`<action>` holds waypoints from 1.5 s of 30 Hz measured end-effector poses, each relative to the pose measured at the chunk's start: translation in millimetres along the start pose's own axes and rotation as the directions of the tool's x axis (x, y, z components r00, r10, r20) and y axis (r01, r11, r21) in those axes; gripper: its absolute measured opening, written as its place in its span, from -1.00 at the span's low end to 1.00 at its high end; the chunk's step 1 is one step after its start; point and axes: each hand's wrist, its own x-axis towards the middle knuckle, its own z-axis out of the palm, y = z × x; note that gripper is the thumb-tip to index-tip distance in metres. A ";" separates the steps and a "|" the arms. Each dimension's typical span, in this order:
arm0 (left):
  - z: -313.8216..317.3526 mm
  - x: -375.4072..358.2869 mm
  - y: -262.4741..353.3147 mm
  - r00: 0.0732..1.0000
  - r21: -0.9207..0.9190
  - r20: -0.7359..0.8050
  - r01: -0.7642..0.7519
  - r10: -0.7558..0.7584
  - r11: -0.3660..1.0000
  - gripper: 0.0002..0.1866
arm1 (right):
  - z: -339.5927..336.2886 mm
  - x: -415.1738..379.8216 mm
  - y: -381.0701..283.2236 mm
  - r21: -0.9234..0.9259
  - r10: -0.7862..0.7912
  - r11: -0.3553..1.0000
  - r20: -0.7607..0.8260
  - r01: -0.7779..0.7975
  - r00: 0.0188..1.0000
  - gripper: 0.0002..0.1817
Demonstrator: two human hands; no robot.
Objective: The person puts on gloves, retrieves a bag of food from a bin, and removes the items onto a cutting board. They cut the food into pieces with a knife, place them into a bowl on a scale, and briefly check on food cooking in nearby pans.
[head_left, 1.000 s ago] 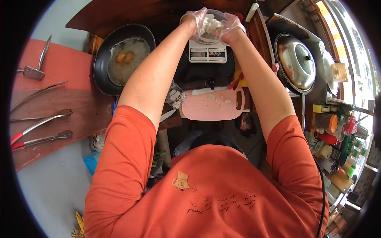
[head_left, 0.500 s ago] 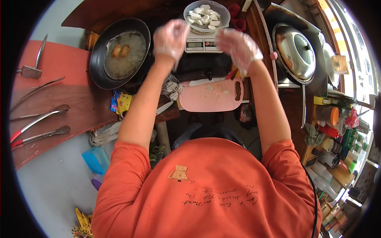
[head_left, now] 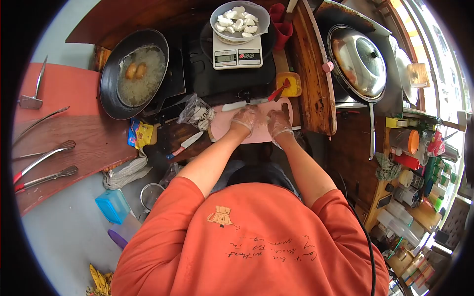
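Cutting board (head_left: 219,127), one, pink, under two gloved hands: left hand (head_left: 245,118) and right hand (head_left: 278,122), both loosely curled, gripping nothing

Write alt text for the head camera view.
A person in an orange shirt rests both gloved hands, left hand and right hand, on a pink cutting board. Beyond it, a bowl of white pieces sits on a kitchen scale, with a black pan to the left.

Your pink cutting board (head_left: 219,129) lies flat at the counter's near edge — mostly covered by your gloved hands. A white-bladed, red-handled knife (head_left: 247,102) lies just beyond its far edge.
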 end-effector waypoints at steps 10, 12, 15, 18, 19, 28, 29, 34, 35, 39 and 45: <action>3.8 24.7 53.9 0.979 -0.163 0.189 0.108 -0.077 0.981 -0.66 | 11.5 -8.0 30.3 0.157 0.132 0.980 -0.030 -0.125 0.991 -0.82; 21.0 25.6 49.7 0.973 -0.158 0.214 0.128 -0.092 0.979 -0.64 | 10.8 -10.0 32.0 0.201 0.132 0.972 -0.019 -0.125 0.991 -0.82; 33.9 28.7 47.9 0.968 -0.242 0.234 0.144 -0.087 0.959 -0.68 | 13.4 -14.3 37.3 0.284 0.118 0.953 -0.037 -0.103 0.992 -0.78; 37.8 30.5 52.3 0.957 -0.247 0.247 0.212 -0.151 0.946 -0.67 | 72.6 -4.3 71.4 0.586 0.237 0.783 0.027 -0.208 0.971 -0.71; 34.0 27.4 53.5 0.958 -0.288 0.221 0.241 -0.181 0.927 -0.68 | 90.4 -0.5 80.5 0.781 0.332 0.537 0.151 -0.318 0.931 -0.67; 31.3 21.5 64.5 0.962 -0.273 0.160 0.257 -0.220 0.927 -0.68 | 48.5 -12.5 41.9 0.879 0.261 -0.256 0.463 -0.402 0.847 -0.70; 34.4 23.9 60.6 0.971 -0.227 0.197 0.183 -0.138 0.957 -0.68 | 48.6 -14.0 44.2 0.878 0.258 -0.253 0.467 -0.408 0.846 -0.70; 46.4 23.2 46.9 0.943 -0.400 0.254 0.305 -0.215 0.865 -0.67 | 65.4 -17.7 62.5 0.913 0.145 0.339 0.185 -0.225 0.972 -0.77; 48.4 23.4 42.8 0.927 -0.454 0.295 0.350 -0.232 0.820 -0.66 | 46.1 -21.1 47.2 0.884 0.190 -0.293 0.426 -0.363 0.884 -0.78; 23.1 8.6 42.8 0.924 -0.479 0.260 0.376 -0.280 0.793 -0.71 | 52.5 -11.1 48.9 0.775 0.081 -0.392 0.566 -0.496 0.821 -0.88; -47.5 -10.1 14.8 0.916 -0.923 0.230 0.312 -0.328 0.224 -0.73 | -17.3 0.4 -13.7 0.769 -0.057 -0.231 0.601 -0.596 0.797 -0.66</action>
